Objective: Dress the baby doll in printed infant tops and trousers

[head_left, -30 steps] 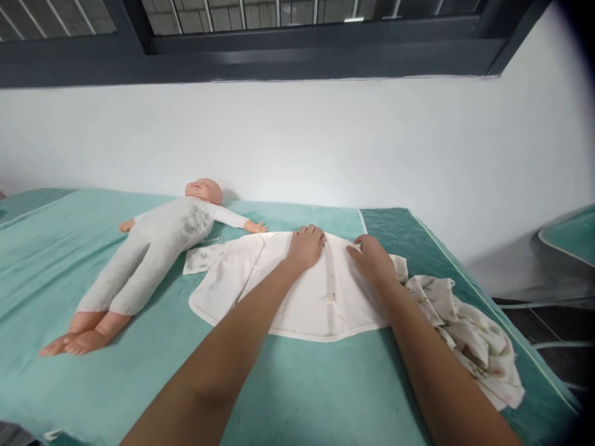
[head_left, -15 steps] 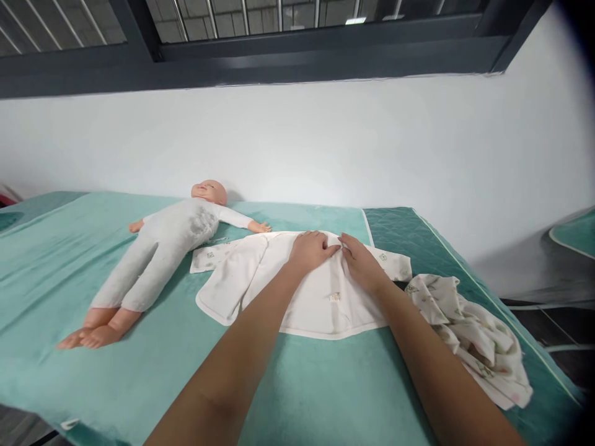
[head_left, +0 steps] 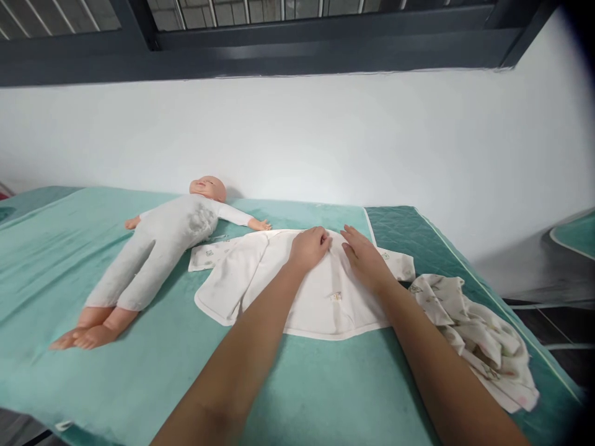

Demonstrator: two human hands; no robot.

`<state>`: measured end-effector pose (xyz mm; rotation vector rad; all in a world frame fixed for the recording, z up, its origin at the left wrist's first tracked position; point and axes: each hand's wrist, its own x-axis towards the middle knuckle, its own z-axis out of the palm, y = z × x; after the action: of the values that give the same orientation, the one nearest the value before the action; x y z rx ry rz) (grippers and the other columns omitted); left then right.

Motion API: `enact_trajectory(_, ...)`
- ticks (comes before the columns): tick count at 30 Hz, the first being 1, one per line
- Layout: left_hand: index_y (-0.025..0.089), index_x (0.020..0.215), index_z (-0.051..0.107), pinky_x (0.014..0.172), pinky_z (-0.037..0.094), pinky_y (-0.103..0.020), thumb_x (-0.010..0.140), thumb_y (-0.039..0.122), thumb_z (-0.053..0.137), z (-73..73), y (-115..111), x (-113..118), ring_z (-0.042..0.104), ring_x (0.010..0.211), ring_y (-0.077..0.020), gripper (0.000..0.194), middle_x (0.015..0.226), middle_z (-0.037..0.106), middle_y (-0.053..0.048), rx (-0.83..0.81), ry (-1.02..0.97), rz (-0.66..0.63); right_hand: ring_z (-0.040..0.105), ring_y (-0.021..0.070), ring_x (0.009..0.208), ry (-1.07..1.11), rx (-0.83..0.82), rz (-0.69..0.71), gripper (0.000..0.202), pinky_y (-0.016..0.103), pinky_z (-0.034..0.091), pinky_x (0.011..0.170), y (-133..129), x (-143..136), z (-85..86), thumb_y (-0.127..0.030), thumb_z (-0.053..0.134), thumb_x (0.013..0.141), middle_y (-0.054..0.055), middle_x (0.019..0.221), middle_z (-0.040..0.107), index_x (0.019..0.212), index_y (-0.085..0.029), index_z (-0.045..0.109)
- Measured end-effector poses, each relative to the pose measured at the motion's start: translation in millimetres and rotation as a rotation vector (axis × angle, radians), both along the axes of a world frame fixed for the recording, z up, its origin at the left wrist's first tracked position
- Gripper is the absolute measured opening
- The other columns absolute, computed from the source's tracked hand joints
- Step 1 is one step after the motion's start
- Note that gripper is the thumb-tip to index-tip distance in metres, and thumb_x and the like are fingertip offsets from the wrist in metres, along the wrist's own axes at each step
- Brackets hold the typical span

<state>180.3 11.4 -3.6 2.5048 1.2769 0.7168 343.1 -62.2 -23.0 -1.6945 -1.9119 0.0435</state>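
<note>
Right of the doll [head_left: 155,230], the left hand [head_left: 308,249] curls on a white shirt [head_left: 317,303], grip unclear; the right hand [head_left: 365,259] is open

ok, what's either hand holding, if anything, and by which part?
Right hand holds nothing; its fingers are extended. Left hand is at the far edge of the white, long-sleeved cloth jacket; whether its curled fingers grip it can't be told.

A green fabric-covered bed [head_left: 320,390] is bearing a bald, white-bodied doll [head_left: 170,229] at the viewer's ten o'clock, a spread white cloth jacket [head_left: 313,306] at twelve, a crumpled patterned cloth [head_left: 488,334] at two.
</note>
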Motion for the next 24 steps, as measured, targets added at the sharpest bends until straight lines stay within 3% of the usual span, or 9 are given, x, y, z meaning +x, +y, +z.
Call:
enact_trajectory(3, 0.022, 0.092, 0.056, 0.067, 0.039, -0.029, 0.098, 0.038, 0.039, 5.3, -8, -5, 0.06, 0.08, -0.0162, 0.023, 0.092, 0.067, -0.001, 0.021, -0.035, 0.039, 0.033, 0.0264, 0.144, -0.014, -0.019, 0.077, 0.052, 0.046, 0.03, 0.117, -2, -5, -3.7, -0.041, 0.03, 0.101, 0.017, 0.153, 0.04, 0.14, -0.012, 0.048)
enact_trajectory(6, 0.022, 0.093, 0.056, 0.068, 0.04, -0.029, 0.099, 0.038, 0.038, 9.2, -30, -10, 0.061, 0.082, -0.0162, 0.025, 0.092, 0.068, -0.002, 0.032, -0.032, 0.046, 0.032, 0.0308, 0.144, -0.099, -0.068, 0.088, 0.055, 0.051, 0.029, 0.116, -1, -7, -14.5, -0.044, 0.034, 0.099, 0.02, 0.153, 0.038, 0.141, -0.011, 0.046)
enact_trajectory(10, 0.022, 0.094, 0.058, 0.07, 0.042, -0.032, 0.099, 0.036, 0.038, 6.6, -91, -14, 0.062, 0.085, -0.0193, 0.026, 0.094, 0.068, -0.005, 0.049, 0.073, -0.107, 0.032, 0.0308, 0.144, -0.069, -0.062, 0.099, 0.054, 0.051, 0.027, 0.117, -1, -6, -19.0, -0.04, 0.036, 0.098, 0.021, 0.154, 0.036, 0.14, -0.008, 0.047)
enact_trajectory(14, 0.02, 0.087, 0.06, 0.075, 0.046, -0.038, 0.097, 0.034, 0.04, 1.1, -162, -29, 0.061, 0.088, -0.0229, 0.026, 0.089, 0.066, -0.009, 0.143, 0.142, -0.356, 0.041, 0.0239, 0.14, 0.185, 0.0, 0.017, 0.048, 0.046, 0.031, 0.116, -13, -7, -7.6, -0.043, 0.035, 0.098, 0.012, 0.149, 0.047, 0.136, -0.019, 0.052)
enact_trajectory(16, 0.021, 0.088, 0.06, 0.076, 0.046, -0.039, 0.098, 0.034, 0.04, 3.3, -184, -48, 0.06, 0.089, -0.0227, 0.026, 0.087, 0.066, -0.008, 0.172, 0.098, -0.353, 0.045, 0.0228, 0.136, 0.254, 0.007, -0.015, 0.046, 0.045, 0.034, 0.115, -23, -12, -0.4, -0.044, 0.035, 0.098, 0.01, 0.144, 0.053, 0.134, -0.022, 0.053)
enact_trajectory(19, 0.022, 0.091, 0.061, 0.075, 0.046, -0.035, 0.099, 0.032, 0.039, 17.9, -193, -96, 0.059, 0.085, -0.0195, 0.025, 0.087, 0.067, -0.005, 0.137, -0.042, -0.258, 0.048, 0.0227, 0.132, 0.248, -0.018, 0.02, 0.041, 0.044, 0.034, 0.114, -32, -29, 12.0, -0.042, 0.04, 0.096, 0.008, 0.14, 0.057, 0.129, -0.023, 0.056)
enact_trajectory(22, 0.022, 0.091, 0.061, 0.077, 0.047, -0.033, 0.098, 0.03, 0.042, 45.1, -177, -159, 0.059, 0.086, -0.0182, 0.022, 0.088, 0.067, -0.004, 0.094, -0.154, -0.13, 0.049, 0.0232, 0.131, 0.233, -0.045, 0.068, 0.039, 0.043, 0.034, 0.114, -22, -62, 29.3, -0.043, 0.043, 0.095, 0.007, 0.139, 0.056, 0.126, -0.024, 0.057)
enact_trajectory(24, 0.023, 0.091, 0.061, 0.08, 0.046, -0.033, 0.097, 0.031, 0.043, 65.1, -158, -206, 0.06, 0.087, -0.0181, 0.02, 0.091, 0.068, -0.003, 0.085, -0.199, 0.009, 0.05, 0.0232, 0.129, 0.269, -0.069, 0.091, 0.039, 0.043, 0.036, 0.112, -1, -95, 42.4, -0.043, 0.044, 0.095, 0.008, 0.138, 0.056, 0.126, -0.023, 0.056)
